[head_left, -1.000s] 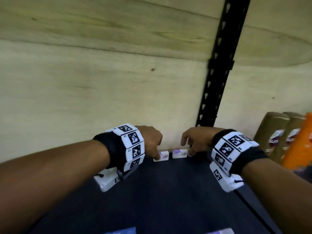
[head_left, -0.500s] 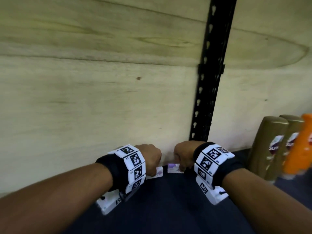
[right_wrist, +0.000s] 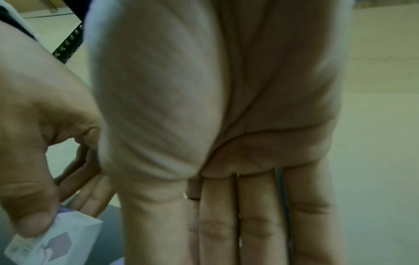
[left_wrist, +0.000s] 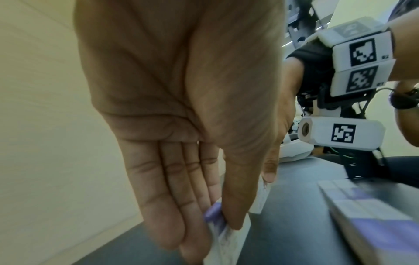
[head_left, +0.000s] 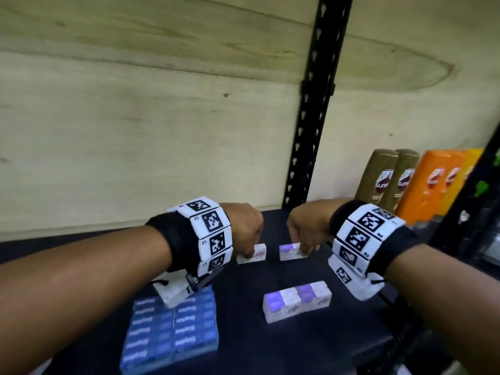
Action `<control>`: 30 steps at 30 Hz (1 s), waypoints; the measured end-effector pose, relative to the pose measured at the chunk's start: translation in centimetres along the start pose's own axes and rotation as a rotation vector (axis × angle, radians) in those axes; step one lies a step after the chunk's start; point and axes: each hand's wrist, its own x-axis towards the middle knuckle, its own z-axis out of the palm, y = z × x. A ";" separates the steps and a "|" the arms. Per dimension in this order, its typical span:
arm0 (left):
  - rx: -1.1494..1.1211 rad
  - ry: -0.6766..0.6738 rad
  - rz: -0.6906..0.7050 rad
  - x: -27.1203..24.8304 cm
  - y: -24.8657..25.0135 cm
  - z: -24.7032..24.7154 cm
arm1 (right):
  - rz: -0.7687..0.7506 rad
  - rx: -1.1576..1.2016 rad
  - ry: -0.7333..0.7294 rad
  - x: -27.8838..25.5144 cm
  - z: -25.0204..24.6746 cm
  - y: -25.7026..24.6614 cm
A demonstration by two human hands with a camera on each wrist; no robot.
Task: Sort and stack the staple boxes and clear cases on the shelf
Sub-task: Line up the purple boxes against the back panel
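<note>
left arm: reaches forward from the shelf's front left, forearm bare, wrist strapped with a marker band.
left hand (head_left: 244, 228): knuckles up, fingers (left_wrist: 172, 206) pointing down, pinching a small box with the thumb.
right arm: reaches in from the front right, banded likewise.
right hand (head_left: 304, 226): knuckles up, fingers (right_wrist: 256, 224) pointing down, gripping another small box.

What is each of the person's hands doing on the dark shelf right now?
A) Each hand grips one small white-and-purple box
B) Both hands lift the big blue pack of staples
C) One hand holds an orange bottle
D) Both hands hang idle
A: in the head view the left hand pinches one small white-and-purple box and the right hand another, both near the back of the dark shelf.
</note>
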 end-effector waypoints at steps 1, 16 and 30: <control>-0.005 -0.008 0.001 -0.6 0.6 0.2 | 0.006 0.009 0.000 -0.6 0.5 -0.1; -0.113 -0.135 0.000 -4.0 3.2 2.0 | 0.055 0.022 -0.096 -3.8 3.2 0.4; -0.054 -0.216 -0.026 -3.6 5.0 3.3 | 0.015 0.103 -0.183 -5.1 4.6 0.2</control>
